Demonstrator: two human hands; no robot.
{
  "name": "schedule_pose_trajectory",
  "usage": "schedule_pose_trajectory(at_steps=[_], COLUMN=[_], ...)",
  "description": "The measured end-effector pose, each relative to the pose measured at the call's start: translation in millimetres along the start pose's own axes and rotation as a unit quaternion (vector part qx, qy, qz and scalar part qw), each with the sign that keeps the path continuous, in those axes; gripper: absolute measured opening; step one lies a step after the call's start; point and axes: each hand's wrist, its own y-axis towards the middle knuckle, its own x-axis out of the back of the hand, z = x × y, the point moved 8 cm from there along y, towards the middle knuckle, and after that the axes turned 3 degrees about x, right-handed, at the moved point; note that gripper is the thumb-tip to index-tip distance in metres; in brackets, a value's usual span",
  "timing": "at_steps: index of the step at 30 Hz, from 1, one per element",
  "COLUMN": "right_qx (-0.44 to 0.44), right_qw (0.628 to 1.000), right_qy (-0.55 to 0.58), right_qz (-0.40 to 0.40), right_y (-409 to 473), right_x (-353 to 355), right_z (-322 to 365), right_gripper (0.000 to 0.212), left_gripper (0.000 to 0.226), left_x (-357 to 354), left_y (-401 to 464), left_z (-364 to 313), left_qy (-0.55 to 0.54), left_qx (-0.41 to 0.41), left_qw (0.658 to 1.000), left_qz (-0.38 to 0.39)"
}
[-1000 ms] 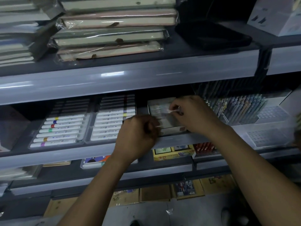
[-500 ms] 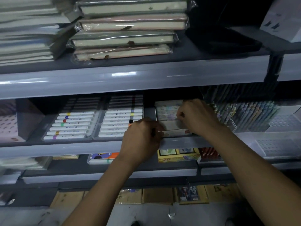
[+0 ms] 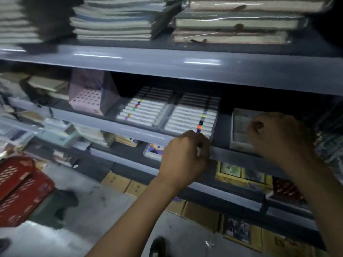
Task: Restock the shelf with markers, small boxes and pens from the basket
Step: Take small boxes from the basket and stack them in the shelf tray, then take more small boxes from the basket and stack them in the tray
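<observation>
A stack of small pale boxes (image 3: 239,123) lies on the middle shelf (image 3: 111,125). My right hand (image 3: 278,134) lies on it with fingers curled over its right side. To its left stand two clear trays of white markers (image 3: 189,119), (image 3: 143,110) with coloured bands. My left hand (image 3: 183,156) is curled at the shelf's front lip, just below the right tray, and grips a small whitish thing that looks like a marker (image 3: 198,152). The red basket (image 3: 20,188) sits low at the far left, its contents out of sight.
A pink dotted box (image 3: 87,99) stands left of the marker trays. Wrapped notebooks (image 3: 232,25) are stacked on the shelf above. Blurred pens (image 3: 330,143) fill the far right. Yellow boxes (image 3: 233,173) lie on the shelf below, cartons (image 3: 202,214) on the floor.
The view has swung left, which brings the red basket into sight. Both hands stay in place, the left at the shelf lip and the right on the small boxes.
</observation>
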Motion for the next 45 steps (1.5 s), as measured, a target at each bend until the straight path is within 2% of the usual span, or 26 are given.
schedule_pose_trajectory(at_steps=[3,7,14,18,22,29,35,45], right_qx=[0.044,0.099,0.221,0.298,0.360,0.434,0.476,0.506], right_qw=[0.998,0.991,0.964,0.932,0.901,0.852,0.823,0.786], right_qy=[0.041,0.090,0.118,0.156,0.168,0.181,0.184,0.185], right_qz=[-0.017,0.004,0.083,0.134,0.173,0.229,0.249,0.302], right_y=[-9.5,-31.9,-79.1,-111.2,-147.0,-189.9,-181.7,-95.2], right_x=[-9.1,-32.5,-78.2,-103.7,-129.0,-164.4,-211.8,-313.5], right_z=[46.6,130.2,328.3,446.2,556.7,699.8,789.8,923.0], right_gripper=[0.033,0.021,0.016,0.013,0.021,0.019,0.020,0.024], left_gripper=[0.014,0.016,0.019,0.021,0.017,0.015,0.012,0.016], left_x=[28.2,75.7,186.4,258.5,321.7,390.6,424.9,479.2], left_y=[-24.0,-61.6,-159.0,-233.0,-309.1,-400.8,-411.4,-341.9], left_z=[37.4,91.8,209.0,279.1,336.7,415.7,486.2,621.2], left_qy=[0.029,0.075,0.121,0.142,0.154,0.155,0.163,0.188], left_qx=[0.044,0.094,0.207,0.282,0.356,0.455,0.511,0.566], left_qw=[0.998,0.992,0.968,0.939,0.904,0.847,0.812,0.775], left_qz=[-0.025,-0.048,-0.082,-0.133,-0.179,-0.226,-0.230,-0.209])
